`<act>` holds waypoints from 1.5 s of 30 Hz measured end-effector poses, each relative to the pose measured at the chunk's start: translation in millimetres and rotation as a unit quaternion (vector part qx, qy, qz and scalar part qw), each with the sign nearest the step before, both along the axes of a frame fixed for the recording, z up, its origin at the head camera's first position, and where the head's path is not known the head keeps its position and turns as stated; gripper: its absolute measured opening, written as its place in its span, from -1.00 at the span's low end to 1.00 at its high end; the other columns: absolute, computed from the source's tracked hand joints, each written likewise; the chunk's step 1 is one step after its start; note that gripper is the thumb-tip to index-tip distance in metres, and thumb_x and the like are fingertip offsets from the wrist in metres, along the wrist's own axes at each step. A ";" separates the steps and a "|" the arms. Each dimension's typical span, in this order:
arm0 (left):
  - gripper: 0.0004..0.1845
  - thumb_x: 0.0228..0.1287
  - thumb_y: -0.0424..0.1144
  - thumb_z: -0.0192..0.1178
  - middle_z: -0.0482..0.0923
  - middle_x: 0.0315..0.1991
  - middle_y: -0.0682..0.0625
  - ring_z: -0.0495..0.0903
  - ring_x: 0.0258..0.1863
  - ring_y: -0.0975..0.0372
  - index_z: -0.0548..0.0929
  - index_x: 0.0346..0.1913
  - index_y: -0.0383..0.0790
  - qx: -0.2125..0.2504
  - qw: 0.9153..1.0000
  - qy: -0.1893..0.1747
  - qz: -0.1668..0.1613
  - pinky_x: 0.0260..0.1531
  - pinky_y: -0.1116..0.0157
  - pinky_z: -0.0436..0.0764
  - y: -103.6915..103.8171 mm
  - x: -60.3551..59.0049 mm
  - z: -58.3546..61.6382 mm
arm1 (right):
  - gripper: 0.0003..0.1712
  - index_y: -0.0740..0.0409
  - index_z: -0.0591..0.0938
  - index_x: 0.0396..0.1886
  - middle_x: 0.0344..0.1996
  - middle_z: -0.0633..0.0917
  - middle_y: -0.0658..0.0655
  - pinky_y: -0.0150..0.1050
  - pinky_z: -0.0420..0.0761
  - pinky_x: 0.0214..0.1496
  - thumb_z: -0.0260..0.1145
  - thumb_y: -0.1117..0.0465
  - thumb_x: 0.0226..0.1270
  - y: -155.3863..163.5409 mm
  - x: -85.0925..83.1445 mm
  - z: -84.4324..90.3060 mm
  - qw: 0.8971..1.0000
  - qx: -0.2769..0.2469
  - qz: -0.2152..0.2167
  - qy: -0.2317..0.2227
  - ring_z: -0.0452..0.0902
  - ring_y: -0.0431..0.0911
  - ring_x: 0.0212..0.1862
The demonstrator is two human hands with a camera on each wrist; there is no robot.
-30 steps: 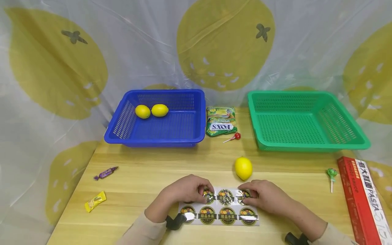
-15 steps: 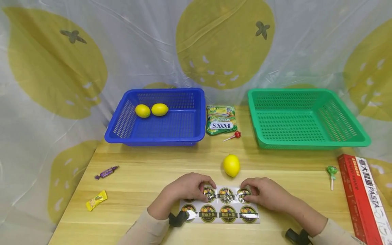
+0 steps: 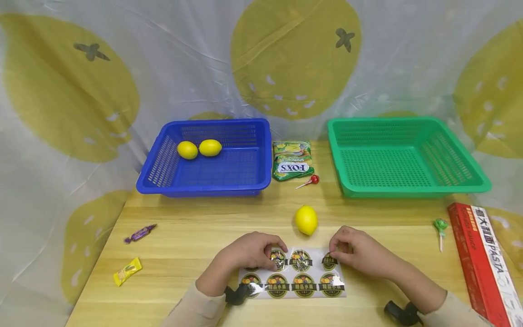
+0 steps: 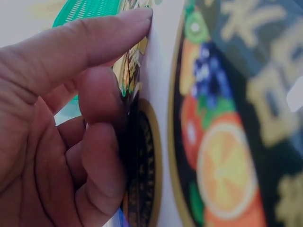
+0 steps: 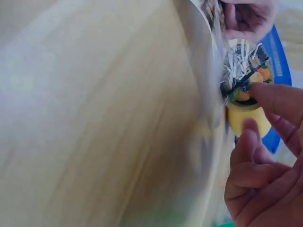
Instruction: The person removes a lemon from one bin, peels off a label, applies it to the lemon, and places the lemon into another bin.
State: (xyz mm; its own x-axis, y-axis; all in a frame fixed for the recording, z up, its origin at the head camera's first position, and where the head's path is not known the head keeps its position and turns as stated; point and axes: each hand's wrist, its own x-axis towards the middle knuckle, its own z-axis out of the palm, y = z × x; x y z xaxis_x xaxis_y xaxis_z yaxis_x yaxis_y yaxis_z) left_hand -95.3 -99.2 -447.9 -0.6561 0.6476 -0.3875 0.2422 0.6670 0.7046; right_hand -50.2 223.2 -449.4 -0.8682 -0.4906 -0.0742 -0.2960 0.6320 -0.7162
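- Pressing down on the sticker sheet (image 3: 292,274) with the left hand (image 3: 245,254), fingers curled over its upper-left stickers; sheet is lying flat at the near table (image 3: 196,227) edge.
- Right hand (image 3: 355,254) is pinching the top-right round sticker (image 3: 329,260) between thumb and fingertip, lifting its edge; in the right wrist view that sticker (image 5: 244,71) is curling off the backing.
- Sticker is looking thin, light, floppy and tacky, likely creasing or tearing easily; best gripping at the rim only, peeling low and slow.
- Glossy backing is probably sliding, so the holding hand is mattering.
- Loose lemon (image 3: 306,220) is sitting just beyond the sheet, between the blue basket (image 3: 163,181) and the green basket (image 3: 408,190).
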 end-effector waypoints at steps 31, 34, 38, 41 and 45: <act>-0.90 0.46 -0.19 0.24 0.62 -0.37 0.02 0.44 -0.75 0.32 0.68 -0.18 -0.15 0.260 0.957 0.003 0.128 -0.73 0.48 0.37 41.3 14.8 8.5 | -0.86 0.00 0.75 -0.11 -0.34 0.66 -0.17 -0.40 0.57 -0.36 0.43 0.21 0.36 -42.4 -8.6 24.8 0.989 -0.071 -0.087 0.092 0.47 -0.34 -0.36; -0.89 0.46 -0.18 0.23 0.62 -0.37 0.00 0.48 -0.73 0.24 0.65 -0.19 -0.14 0.264 0.951 -0.003 0.161 -0.73 0.48 0.34 42.5 13.6 7.0 | -0.92 0.00 0.72 -0.20 -0.33 0.66 -0.13 -0.39 0.59 -0.32 0.44 0.17 0.36 -43.3 -9.3 21.3 0.987 -0.063 -0.130 0.074 0.49 -0.32 -0.33; -0.91 0.45 -0.15 0.24 0.63 -0.36 -0.05 0.50 -0.71 0.17 0.63 -0.19 -0.08 0.262 0.947 -0.006 0.184 -0.75 0.47 0.31 45.0 11.0 6.4 | -0.92 -0.01 0.68 -0.28 -0.28 0.69 -0.04 -0.38 0.58 -0.32 0.39 0.13 0.41 -43.3 -10.9 17.3 0.983 -0.074 -0.163 0.029 0.51 -0.25 -0.37; -0.88 0.45 -0.12 0.24 0.61 -0.39 -0.04 0.47 -0.70 0.25 0.62 -0.18 -0.08 0.262 0.945 -0.013 0.196 -0.74 0.46 0.32 48.1 8.8 6.0 | -0.86 0.04 0.66 -0.25 -0.20 0.69 0.06 -0.36 0.55 -0.40 0.36 0.09 0.45 -44.1 -12.8 16.4 0.979 -0.098 -0.180 -0.009 0.49 -0.21 -0.44; -0.80 0.46 -0.08 0.23 0.52 -0.49 0.00 0.38 -0.71 0.31 0.61 -0.16 -0.16 0.281 0.932 -0.038 0.225 -0.73 0.44 0.32 54.5 4.1 5.2 | -0.80 0.07 0.61 -0.27 -0.03 0.66 0.14 -0.35 0.59 -0.34 0.31 0.05 0.49 -46.6 -17.7 15.3 0.972 -0.109 -0.206 -0.025 0.55 -0.15 -0.35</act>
